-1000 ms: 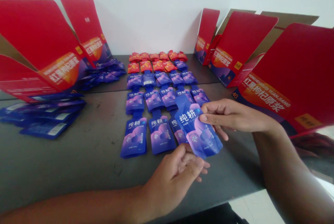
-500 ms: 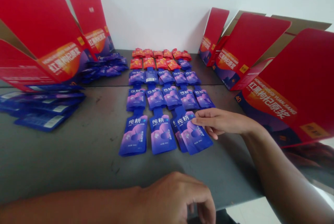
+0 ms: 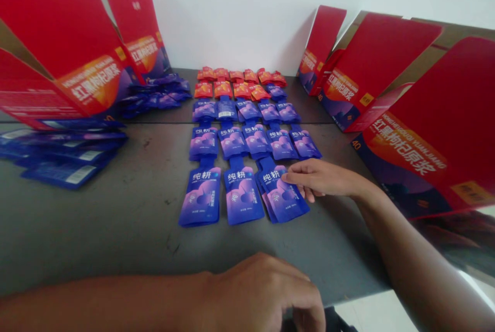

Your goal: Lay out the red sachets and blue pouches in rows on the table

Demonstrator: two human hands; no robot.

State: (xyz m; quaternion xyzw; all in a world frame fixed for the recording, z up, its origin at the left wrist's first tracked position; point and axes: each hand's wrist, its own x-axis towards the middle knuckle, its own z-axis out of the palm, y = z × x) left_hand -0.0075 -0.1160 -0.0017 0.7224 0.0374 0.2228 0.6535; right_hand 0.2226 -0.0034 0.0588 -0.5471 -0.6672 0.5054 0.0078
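My right hand (image 3: pixel 315 180) pinches the right edge of a blue-purple spouted pouch (image 3: pixel 279 193) between thumb and fingers. This pouch lies over another one in the front row, and the lower one shows only along its left side. To its left lie two more front-row pouches, a middle one (image 3: pixel 243 195) and a left one (image 3: pixel 201 195), caps pointing away from me. My left hand (image 3: pixel 266 291) hangs at the table's near edge with curled fingers. What those fingers hold, if anything, is hidden below the hand.
Further rows of blue pouches (image 3: pixel 255 139) and red pouches (image 3: pixel 222 88) run back to the wall. Loose blue pouches (image 3: pixel 73 156) are piled at left. Open red cartons stand on the left (image 3: pixel 46 38) and right (image 3: pixel 436 131) of the grey table (image 3: pixel 127 229).
My right hand has shifted the pouch slightly left, so it covers more of the one beneath. My left hand stays low at the edge. The view has moved slightly.
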